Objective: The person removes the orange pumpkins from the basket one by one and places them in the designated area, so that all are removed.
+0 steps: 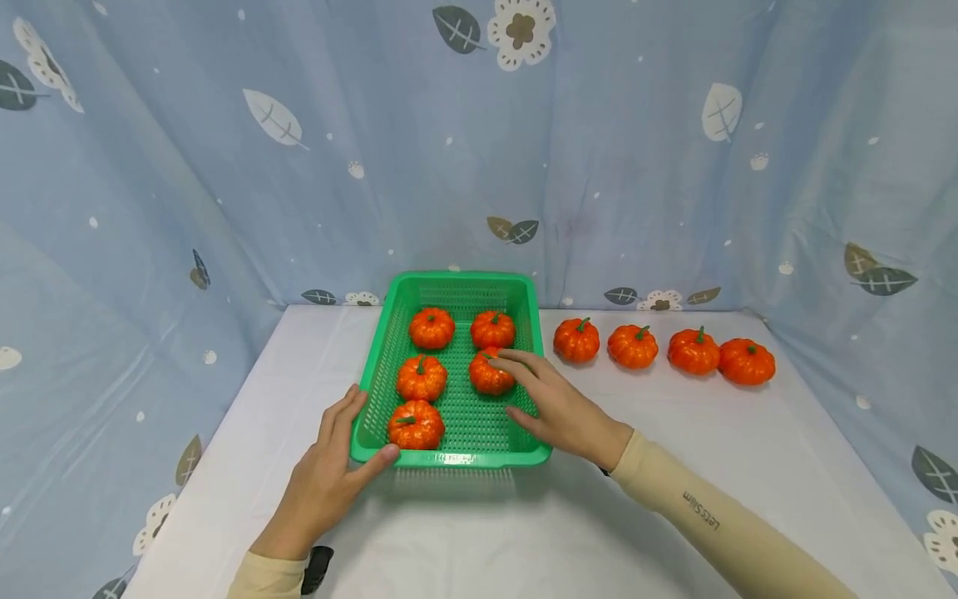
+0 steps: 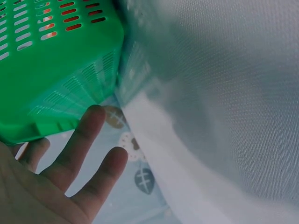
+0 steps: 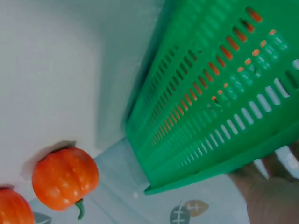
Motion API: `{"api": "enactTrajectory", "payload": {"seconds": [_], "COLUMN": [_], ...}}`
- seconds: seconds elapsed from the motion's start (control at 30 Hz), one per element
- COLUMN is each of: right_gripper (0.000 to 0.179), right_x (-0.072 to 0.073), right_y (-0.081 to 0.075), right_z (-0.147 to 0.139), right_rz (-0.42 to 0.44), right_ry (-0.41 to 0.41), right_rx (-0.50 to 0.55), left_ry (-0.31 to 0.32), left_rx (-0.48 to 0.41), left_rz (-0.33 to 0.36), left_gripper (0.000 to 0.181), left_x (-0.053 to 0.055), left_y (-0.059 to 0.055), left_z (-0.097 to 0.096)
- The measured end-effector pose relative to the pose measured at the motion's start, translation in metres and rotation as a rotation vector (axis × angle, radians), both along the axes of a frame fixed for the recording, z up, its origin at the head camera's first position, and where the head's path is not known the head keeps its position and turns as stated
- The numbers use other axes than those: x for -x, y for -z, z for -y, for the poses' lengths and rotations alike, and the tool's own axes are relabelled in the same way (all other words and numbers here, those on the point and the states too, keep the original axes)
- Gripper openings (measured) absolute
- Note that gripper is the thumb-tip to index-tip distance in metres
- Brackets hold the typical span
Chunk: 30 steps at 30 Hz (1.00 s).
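Observation:
A green plastic basket stands on the white table with several small orange pumpkins inside, in two columns. My left hand is at its front left corner, thumb over the front rim and fingers along the left side. The left wrist view shows those fingers spread and nearly straight beside the basket wall. My right hand reaches over the right rim, its fingertips right at the nearer pumpkin of the right column. The thumb stands apart from that pumpkin. In the right wrist view, the basket wall hides most of this hand.
Several more pumpkins lie in a row right of the basket: one nearest it, then another, with two side by side farther right, the last near the table edge. A blue patterned curtain hangs behind the white table.

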State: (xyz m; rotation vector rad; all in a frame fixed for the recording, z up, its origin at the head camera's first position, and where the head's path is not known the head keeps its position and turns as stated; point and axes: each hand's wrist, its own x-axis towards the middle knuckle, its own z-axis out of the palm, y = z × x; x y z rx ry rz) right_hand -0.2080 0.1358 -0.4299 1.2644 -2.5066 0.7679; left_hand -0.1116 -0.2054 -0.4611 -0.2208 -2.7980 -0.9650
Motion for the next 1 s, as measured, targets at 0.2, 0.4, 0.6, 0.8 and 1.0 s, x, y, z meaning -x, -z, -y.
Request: {"api": "enactTrajectory", "payload": {"seconds": [0.2,0.4,0.6,0.8,1.0], "right_gripper": [0.069,0.068,0.059,0.064,0.071], "right_x": [0.015,0.026,0.035,0.043,0.051], "right_y": [-0.001,0.0,0.001,0.003,0.003], "right_z": [0.013,0.024,0.035,0.04,0.043], "right_rz": [-0.062,-0.066,-0.078,-0.111,-0.083], "right_ry": [-0.064,-0.044,0.016,0.132,0.169], "right_rx": [-0.068,-0.174,-0.288,-0.353,-0.404], "left_ry": [0.001,0.003,-0.003,-0.003,-0.001], "left_rx": [-0.002,0.001,0.001,-0.002,-0.001], "left_rz": [0.005,0.009,0.019,0.019,0.01], "left_gripper": [0.085,0.084,0.085,0.084,0.085], "left_x": [0.001,0.001,-0.001,0.001,0.002], "left_y": [0.0,-0.002,-0.002,-0.002,-0.001], "left_z": [0.001,0.002,0.002,0.0,-0.001]}}
